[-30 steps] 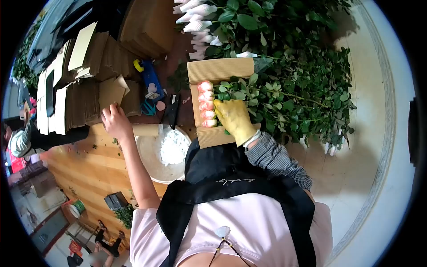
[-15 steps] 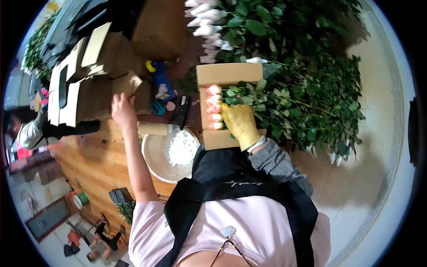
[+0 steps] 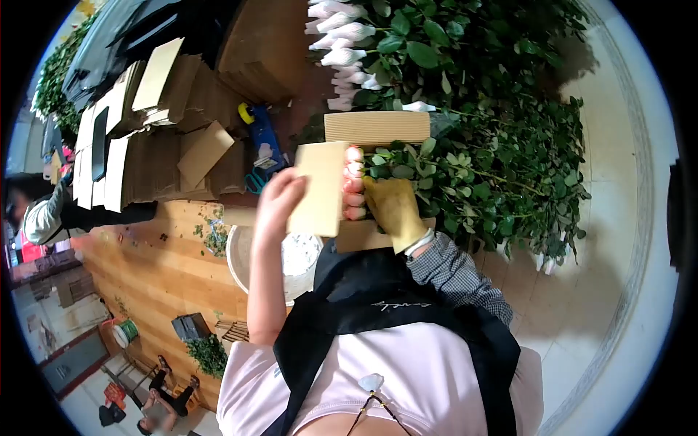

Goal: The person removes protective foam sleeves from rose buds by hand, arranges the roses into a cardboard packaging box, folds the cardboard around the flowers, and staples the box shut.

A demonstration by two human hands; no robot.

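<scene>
My bare left hand (image 3: 278,203) pinches a flat tan cardboard piece (image 3: 320,190), which is slightly blurred and covers part of the row of pink roses (image 3: 354,183). These blooms lie in a column on a corrugated cardboard wrap (image 3: 378,128), their leafy stems pointing right. My right hand (image 3: 396,211), in a yellow glove with a checked sleeve, is closed over the stems just right of the blooms; its fingertips are partly hidden. The wrap's lower flap (image 3: 363,237) shows below the glove.
Stacks of cardboard pieces (image 3: 156,167) stand at left, beside a blue tape dispenser (image 3: 263,142) and teal scissors (image 3: 254,180). A round bin (image 3: 240,258) with white scraps stands below. Leafy stems (image 3: 502,167) and white-netted blooms (image 3: 342,57) fill the right and top. Other people are at left.
My left hand has come right from the cardboard stacks, bringing a cardboard piece up to the left side of the roses. My gloved right hand stays on the stems.
</scene>
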